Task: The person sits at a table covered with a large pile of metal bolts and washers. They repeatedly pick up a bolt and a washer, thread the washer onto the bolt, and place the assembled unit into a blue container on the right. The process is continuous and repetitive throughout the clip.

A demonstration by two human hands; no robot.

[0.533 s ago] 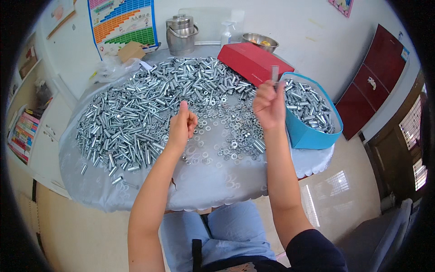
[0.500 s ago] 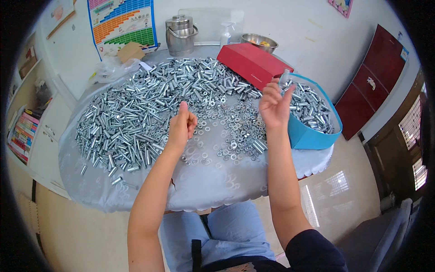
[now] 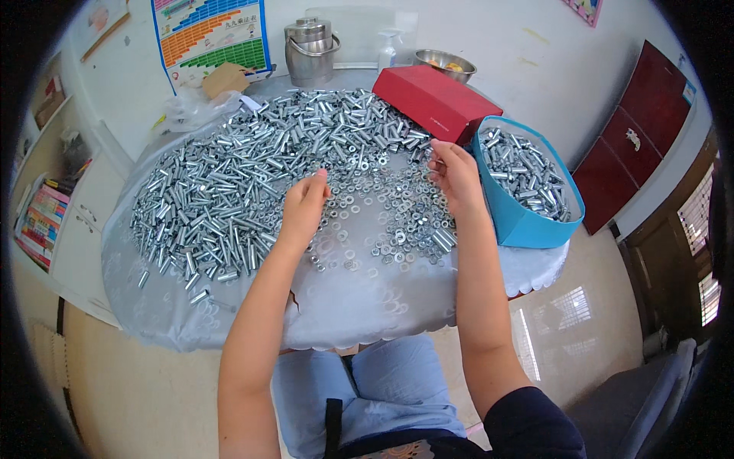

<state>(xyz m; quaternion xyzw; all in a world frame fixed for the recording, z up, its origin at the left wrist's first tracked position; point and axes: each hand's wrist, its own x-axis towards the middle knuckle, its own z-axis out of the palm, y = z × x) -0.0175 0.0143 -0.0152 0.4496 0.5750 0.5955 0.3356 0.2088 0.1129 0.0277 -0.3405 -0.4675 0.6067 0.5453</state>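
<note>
I have the stretch of gray tablecloth [image 3: 367, 298] between my forearms to move in, running toward me to its scalloped front edge. On the right, the wall of the blue box [image 3: 527, 227] stands just beside my right hand [image 3: 457, 176], limiting that side; the red box [image 3: 436, 99] sits just beyond it.

My left hand [image 3: 304, 206] is curled with the thumb up; I cannot tell whether anything is inside it. My right hand's fingers bend toward its thumb, and I cannot tell whether they pinch a piece.

The metal sleeves [image 3: 206, 199] are too many to count, heaped left of my left hand and beyond both. The washers [image 3: 400, 237], also past counting, spread between my hands and nearer me. Beyond my grip I count one steel pail [image 3: 310, 61], one spray bottle [image 3: 387, 53] and one steel bowl [image 3: 466, 72].

The blue box is well filled with metal sleeves. The bowl, far beyond my right hand, holds some yellow pieces [image 3: 454, 67]. The pail has its lid on.
</note>
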